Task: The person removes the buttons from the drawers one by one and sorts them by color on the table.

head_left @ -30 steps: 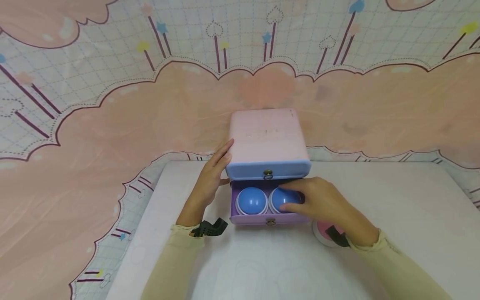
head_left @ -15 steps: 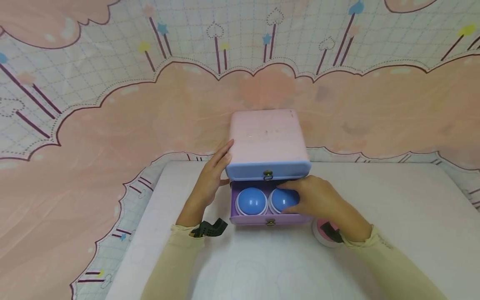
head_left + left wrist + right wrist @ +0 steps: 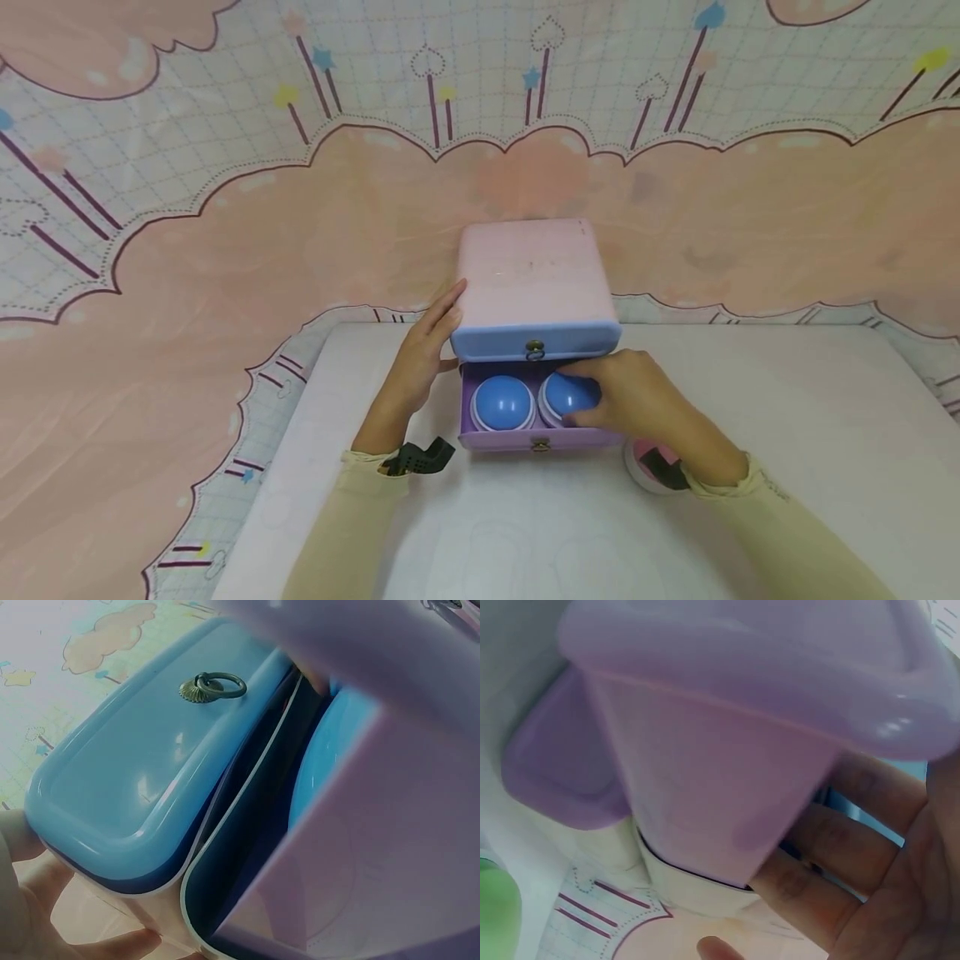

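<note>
A small chest of drawers point(image 3: 532, 275) with a pink top stands near the back of the table. Its blue upper drawer front point(image 3: 495, 340) is closed, while the purple drawer point(image 3: 487, 440) below is pulled out. Inside that drawer sit two round containers with blue domes and white rims, a left container point(image 3: 502, 403) and a right container point(image 3: 562, 393). My right hand point(image 3: 637, 396) grips the right one, thumb in front and fingers behind. Along the chest's left side, my left hand point(image 3: 420, 358) rests with fairly straight fingers. The right container's far side is hidden.
A round pink-topped thing with a white rim point(image 3: 636, 479) lies on the white table point(image 3: 510, 525), partly under my right wrist. At the left of the right wrist view is a green rounded object point(image 3: 499, 911). A patterned cloth point(image 3: 360, 225) hangs behind.
The right hand has shifted slightly left, and the right container now leans a little in the drawer. My left hand has stayed against the chest.
</note>
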A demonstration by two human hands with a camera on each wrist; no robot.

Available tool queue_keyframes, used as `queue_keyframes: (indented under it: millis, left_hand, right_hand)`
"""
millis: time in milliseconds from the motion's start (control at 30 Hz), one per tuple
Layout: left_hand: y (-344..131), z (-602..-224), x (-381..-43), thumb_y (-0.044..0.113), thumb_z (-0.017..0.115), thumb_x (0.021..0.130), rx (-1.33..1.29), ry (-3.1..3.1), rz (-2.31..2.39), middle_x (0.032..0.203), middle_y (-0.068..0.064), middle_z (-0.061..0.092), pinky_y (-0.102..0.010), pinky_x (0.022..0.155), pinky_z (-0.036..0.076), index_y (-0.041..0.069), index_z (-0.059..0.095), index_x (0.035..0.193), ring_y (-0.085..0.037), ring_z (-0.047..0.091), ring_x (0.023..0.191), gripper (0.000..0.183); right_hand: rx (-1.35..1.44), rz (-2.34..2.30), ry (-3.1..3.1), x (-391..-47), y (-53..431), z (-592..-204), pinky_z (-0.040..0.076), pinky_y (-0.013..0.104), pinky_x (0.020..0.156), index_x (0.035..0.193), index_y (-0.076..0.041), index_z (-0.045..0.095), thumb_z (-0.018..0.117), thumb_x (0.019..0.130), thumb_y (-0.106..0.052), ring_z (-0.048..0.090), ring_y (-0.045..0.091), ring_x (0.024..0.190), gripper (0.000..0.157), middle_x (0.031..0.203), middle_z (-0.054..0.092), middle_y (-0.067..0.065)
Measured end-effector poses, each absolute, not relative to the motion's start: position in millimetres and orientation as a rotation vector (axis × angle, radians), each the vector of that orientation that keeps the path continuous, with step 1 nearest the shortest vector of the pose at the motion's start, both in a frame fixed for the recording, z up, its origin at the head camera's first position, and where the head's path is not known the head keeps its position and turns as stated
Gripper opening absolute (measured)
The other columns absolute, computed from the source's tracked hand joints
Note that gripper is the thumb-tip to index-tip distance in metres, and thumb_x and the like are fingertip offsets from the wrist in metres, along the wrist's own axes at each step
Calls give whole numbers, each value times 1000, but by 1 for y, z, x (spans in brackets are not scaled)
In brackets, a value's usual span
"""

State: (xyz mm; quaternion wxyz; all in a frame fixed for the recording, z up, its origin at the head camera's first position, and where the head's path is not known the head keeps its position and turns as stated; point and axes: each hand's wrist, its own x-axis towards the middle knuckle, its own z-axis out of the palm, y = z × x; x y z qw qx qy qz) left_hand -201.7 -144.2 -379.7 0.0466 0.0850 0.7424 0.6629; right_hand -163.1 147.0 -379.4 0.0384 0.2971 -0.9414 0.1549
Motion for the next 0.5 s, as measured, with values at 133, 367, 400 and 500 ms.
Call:
queue_keyframes:
  millis: [133,367,400,500]
  left_hand:
    - [-144,-379,-201,43,46,107,260,2266,2024,170,9,21,-76,100,41,41,40,156,-36,28,153,49]
    - [-145,-381,-202,44,47,107,270,2266,2024,170,9,21,-76,100,41,41,40,156,-34,28,154,49]
    - [-145,-381,-203,44,47,107,269,2266,2025,170,9,22,-76,100,41,42,40,155,-33,28,154,49]
    - [-145,-382,-203,45,46,107,264,2273,2023,169,10,23,-77,99,41,42,40,155,-33,28,154,49]
  right_hand:
    - [854,516,-2925,-160,149,-375,60,39,79,124,-15,75,91,74,-40,71,17,87,58,109,79,4]
    - [787,549,-2951,-154,149,-371,59,44,85,126,-14,74,92,73,-40,73,24,95,62,113,78,6]
    - [783,548,-2951,-153,149,-370,59,45,85,126,-13,74,92,73,-40,73,24,95,62,113,78,6]
    - [777,550,-2949,-152,149,-370,60,45,86,126,-13,74,92,73,-40,72,23,95,62,112,78,6]
